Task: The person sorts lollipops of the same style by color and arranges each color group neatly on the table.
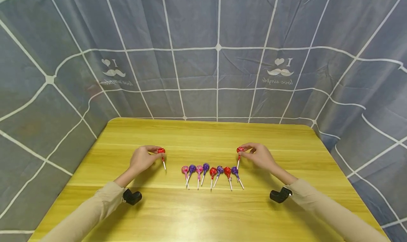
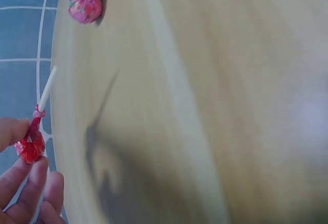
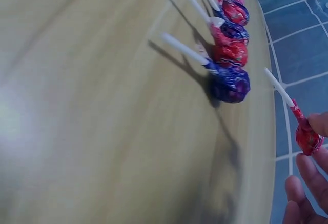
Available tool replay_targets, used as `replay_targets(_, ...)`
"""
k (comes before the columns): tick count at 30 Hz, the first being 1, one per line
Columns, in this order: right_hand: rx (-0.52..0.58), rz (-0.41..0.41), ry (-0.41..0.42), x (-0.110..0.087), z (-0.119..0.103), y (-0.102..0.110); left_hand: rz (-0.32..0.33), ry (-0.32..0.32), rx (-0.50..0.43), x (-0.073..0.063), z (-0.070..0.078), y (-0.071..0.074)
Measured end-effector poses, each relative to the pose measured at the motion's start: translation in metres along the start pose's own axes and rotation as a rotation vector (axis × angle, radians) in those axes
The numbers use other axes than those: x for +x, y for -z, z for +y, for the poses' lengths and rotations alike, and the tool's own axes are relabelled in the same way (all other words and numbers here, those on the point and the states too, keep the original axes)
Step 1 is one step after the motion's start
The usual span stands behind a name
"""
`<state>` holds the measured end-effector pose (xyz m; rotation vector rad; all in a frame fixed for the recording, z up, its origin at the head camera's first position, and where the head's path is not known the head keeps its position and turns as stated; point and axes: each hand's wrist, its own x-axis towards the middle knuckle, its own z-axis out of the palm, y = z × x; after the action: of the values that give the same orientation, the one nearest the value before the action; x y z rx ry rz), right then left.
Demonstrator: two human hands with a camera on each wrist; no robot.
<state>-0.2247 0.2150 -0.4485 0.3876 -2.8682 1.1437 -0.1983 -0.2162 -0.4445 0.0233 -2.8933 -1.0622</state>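
Note:
My left hand (image 1: 143, 159) pinches a red-wrapped lollipop (image 1: 161, 151) by its round head, the white stick pointing down toward the table. In the left wrist view, thumb and fingertips close on that red wrapper (image 2: 32, 146), above the shadow they cast. On the other side, my right hand (image 1: 259, 155) holds a second red lollipop (image 1: 240, 149) the same way, its stick hanging close to the row's right end. Between the hands lies a row of several lollipops, heads away from me: pink (image 1: 185, 169), purple (image 1: 206, 167) and red (image 1: 227, 170) ones, sticks toward me.
The wooden table (image 1: 203, 213) has rounded far corners. A grey curtain (image 1: 197, 72) with white grid lines hangs behind it and along both sides. Black wrist cameras, left (image 1: 132, 196) and right (image 1: 280, 195), sit at the sleeve cuffs.

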Motion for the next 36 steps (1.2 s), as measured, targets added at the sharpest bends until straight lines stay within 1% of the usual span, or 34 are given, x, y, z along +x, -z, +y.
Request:
replay_targets(6, 0.007, -0.015, 0.01, 0.022, -0.007, -0.006, 0.015, -0.021, -0.04, 0.016, 0.003, -0.003)
replay_targets(10, 0.009, -0.044, 0.017, 0.035, -0.01, -0.01, 0.019, -0.039, -0.06, 0.026, 0.005, -0.008)
replay_targets(13, 0.004, -0.07, 0.02, 0.044, -0.013, -0.013, 0.016, -0.031, -0.065, 0.035, 0.006, -0.012)
replay_targets(17, -0.007, -0.082, 0.019, 0.055, -0.021, -0.017, 0.016, -0.028, -0.061, 0.045, 0.009, -0.017)
replay_targets(27, -0.035, -0.06, 0.013, 0.083, -0.033, -0.03, 0.02, -0.028, -0.089, 0.068, 0.027, -0.027)
replay_targets(30, -0.028, -0.045, 0.018, 0.091, -0.034, -0.036, 0.01, -0.01, -0.095, 0.073, 0.032, -0.031)
replay_targets(36, -0.01, -0.016, 0.009, 0.108, -0.038, -0.048, -0.005, -0.011, -0.105, 0.085, 0.04, -0.037)
